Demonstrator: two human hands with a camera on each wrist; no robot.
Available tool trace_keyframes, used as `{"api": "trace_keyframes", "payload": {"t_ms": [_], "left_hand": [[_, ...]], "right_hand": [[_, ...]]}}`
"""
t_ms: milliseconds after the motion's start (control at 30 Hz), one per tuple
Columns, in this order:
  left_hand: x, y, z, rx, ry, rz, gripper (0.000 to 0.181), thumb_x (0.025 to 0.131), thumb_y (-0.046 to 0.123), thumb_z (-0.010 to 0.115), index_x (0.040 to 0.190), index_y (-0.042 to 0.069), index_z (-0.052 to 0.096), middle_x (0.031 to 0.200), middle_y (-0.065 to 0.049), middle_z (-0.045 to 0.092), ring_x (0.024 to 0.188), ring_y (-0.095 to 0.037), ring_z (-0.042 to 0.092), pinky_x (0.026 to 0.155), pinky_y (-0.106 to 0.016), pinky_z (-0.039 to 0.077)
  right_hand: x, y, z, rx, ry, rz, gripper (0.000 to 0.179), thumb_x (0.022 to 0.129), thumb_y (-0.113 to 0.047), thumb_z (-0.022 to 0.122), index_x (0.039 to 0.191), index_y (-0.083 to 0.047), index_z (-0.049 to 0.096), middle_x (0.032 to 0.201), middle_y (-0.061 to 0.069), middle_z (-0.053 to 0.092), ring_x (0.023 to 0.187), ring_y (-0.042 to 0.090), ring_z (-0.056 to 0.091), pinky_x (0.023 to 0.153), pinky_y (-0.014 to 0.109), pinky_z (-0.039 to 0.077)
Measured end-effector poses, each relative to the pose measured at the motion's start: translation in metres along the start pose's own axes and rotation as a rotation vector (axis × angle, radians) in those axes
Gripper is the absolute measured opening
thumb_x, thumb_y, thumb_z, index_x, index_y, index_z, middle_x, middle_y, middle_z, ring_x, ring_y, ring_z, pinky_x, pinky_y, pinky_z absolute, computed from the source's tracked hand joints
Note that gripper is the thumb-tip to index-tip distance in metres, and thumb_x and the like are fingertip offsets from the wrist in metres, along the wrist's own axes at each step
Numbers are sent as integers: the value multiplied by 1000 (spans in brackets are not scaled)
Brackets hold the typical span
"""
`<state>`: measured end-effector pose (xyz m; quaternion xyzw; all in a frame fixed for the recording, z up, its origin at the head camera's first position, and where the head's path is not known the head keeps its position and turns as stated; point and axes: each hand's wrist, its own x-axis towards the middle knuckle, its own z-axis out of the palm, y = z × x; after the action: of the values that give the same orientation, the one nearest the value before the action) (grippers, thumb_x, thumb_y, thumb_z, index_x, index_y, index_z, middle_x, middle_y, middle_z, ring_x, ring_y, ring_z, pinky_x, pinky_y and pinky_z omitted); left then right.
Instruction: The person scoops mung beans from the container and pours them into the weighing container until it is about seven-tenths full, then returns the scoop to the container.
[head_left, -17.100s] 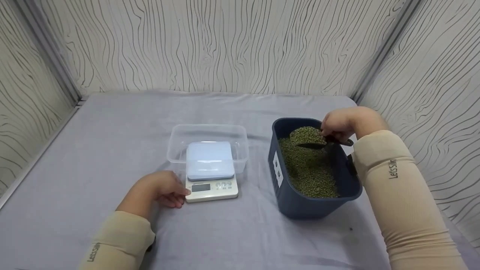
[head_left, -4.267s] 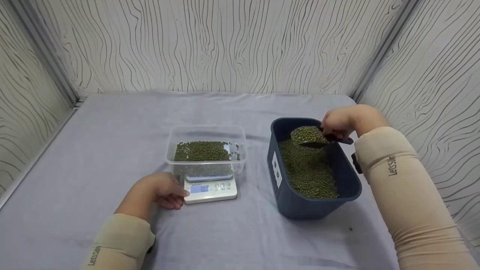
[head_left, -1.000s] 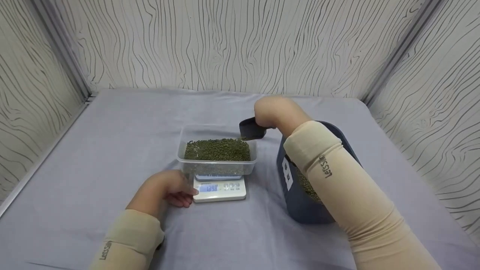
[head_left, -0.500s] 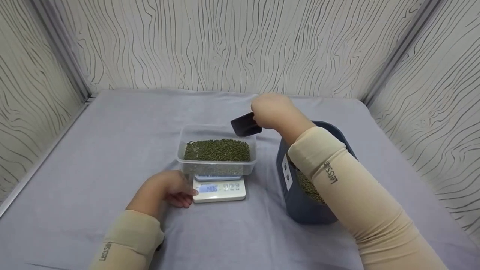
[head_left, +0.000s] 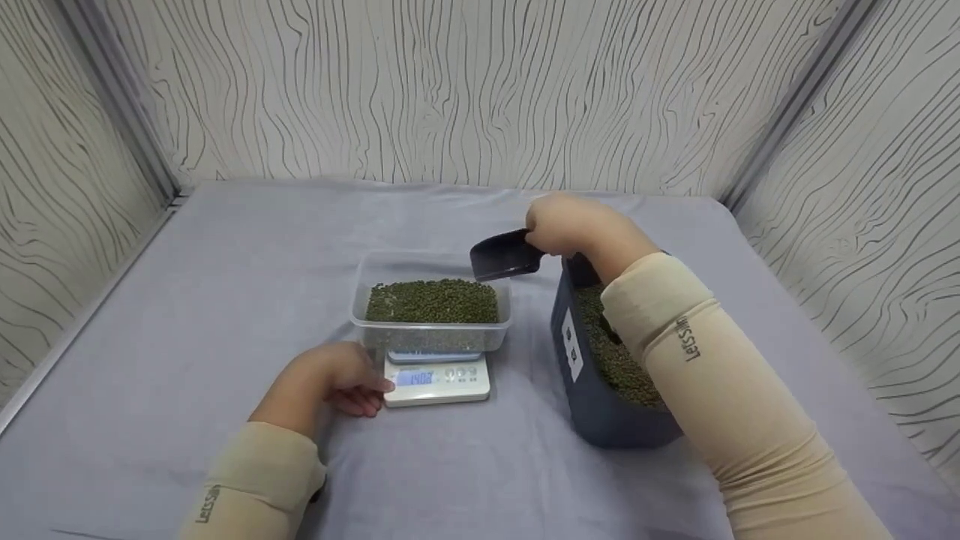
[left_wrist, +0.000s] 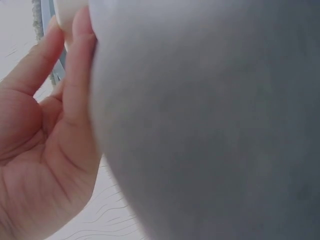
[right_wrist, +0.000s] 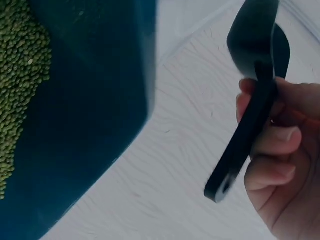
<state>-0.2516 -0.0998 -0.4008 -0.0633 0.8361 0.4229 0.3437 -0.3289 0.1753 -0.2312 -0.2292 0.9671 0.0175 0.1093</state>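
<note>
My right hand (head_left: pixel 562 223) grips a black scoop (head_left: pixel 504 256) by its handle, over the back right corner of a clear plastic container (head_left: pixel 420 327). No beans show in the scoop. In the right wrist view, the fingers wrap the scoop handle (right_wrist: pixel 245 137). Green mung beans (head_left: pixel 433 300) fill part of the container, which sits on a white kitchen scale (head_left: pixel 450 390) with a lit display (head_left: pixel 415 377). My left hand (head_left: pixel 341 375) pinches the scale's front left corner; the left wrist view shows that scale edge (left_wrist: pixel 70 12) between thumb and fingers.
A dark blue bin (head_left: pixel 592 405) with a white label holds more mung beans (head_left: pixel 619 367) on the right, partly hidden by my right sleeve (head_left: pixel 720 375). Grey cloth (head_left: pixel 247 270) covers the table, with patterned panels (head_left: pixel 435 90) behind and at both sides.
Since the oldest frame, mung beans have come into the container and the display has lit. The scoop went from the bin to the container, emptied, then shifted slightly right. The left hand stayed at the scale.
</note>
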Motion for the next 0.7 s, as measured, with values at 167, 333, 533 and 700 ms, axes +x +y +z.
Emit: {"api": "trace_keyframes", "payload": {"t_ms": [167,333,533,700], "left_hand": [[0,1,0,-6,-1,-12,19,84,17,67,76,1,64,66,-6,63,56,-11,61,58,-26,54],[1,0,1,1,4,-20,19,84,18,67,74,1,65,65,-6,63,56,-11,61,57,-25,54],[3,-2,1,-6,12,-17,19,83,17,68,73,1,65,65,-6,63,56,-11,62,56,-25,54],[2,0,1,-5,8,-8,19,83,17,68,74,0,65,66,-7,63,56,-12,62,57,-26,54]], "right_hand": [[-9,26,-3,130,-84,35,23,91,-10,42,72,-5,54,64,8,57,47,16,50,46,27,43],[-19,50,-4,178,-130,68,24,92,-11,40,74,-4,53,64,9,57,48,17,49,44,29,44],[-32,74,-7,271,-152,102,25,91,-11,41,68,-6,49,57,4,50,44,14,44,43,27,41],[-43,90,-10,311,-188,134,27,92,-11,40,66,-8,45,52,1,46,43,13,43,42,27,40]]}}
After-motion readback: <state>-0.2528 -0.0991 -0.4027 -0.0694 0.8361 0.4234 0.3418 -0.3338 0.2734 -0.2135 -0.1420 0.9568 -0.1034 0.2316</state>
